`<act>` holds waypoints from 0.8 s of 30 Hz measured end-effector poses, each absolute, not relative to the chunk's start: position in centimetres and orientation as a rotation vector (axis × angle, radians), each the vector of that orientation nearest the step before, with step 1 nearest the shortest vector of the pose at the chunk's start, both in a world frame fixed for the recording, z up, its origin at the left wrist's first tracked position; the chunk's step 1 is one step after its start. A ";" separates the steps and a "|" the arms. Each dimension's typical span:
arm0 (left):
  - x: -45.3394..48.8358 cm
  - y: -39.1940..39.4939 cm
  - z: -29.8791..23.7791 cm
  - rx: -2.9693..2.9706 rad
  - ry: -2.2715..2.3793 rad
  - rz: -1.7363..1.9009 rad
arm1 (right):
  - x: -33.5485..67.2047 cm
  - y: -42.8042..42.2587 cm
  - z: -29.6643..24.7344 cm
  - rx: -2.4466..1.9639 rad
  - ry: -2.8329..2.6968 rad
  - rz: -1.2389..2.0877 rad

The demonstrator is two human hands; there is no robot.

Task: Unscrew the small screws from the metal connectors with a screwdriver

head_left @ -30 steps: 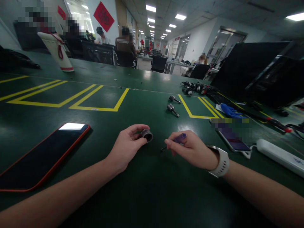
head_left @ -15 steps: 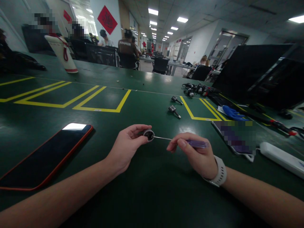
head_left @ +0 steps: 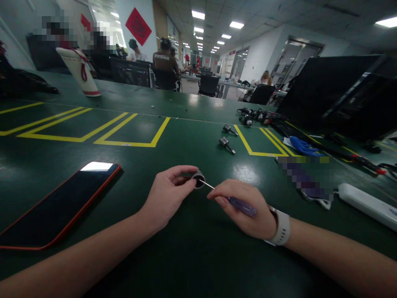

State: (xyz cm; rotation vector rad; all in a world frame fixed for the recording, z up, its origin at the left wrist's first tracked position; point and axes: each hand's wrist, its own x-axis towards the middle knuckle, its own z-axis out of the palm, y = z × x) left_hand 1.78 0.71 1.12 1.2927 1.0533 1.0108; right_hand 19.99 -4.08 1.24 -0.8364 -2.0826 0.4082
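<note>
Now metal cylinder [head_left: 199, 185], pinched, juts from left grip [head_left: 166, 196]; right grip [head_left: 249, 192] clasps screwdriver [head_left: 243, 206].

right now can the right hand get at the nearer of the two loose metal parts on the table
Probably yes: nothing seems to stand between the right hand and the nearer metal part, though its fingers are occupied with a purple-handled screwdriver.
</note>
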 end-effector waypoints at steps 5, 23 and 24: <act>1.7 0.7 1.2 1.370 1.057 0.996 | 19.9 -4.2 1.1 -0.820 -2.133 0.341; 2.1 0.6 1.3 1.460 1.083 1.034 | 19.7 -4.8 1.6 -0.751 -2.223 0.083; 2.0 0.6 1.3 1.460 1.078 1.036 | 19.7 -4.8 1.6 -0.746 -2.222 0.079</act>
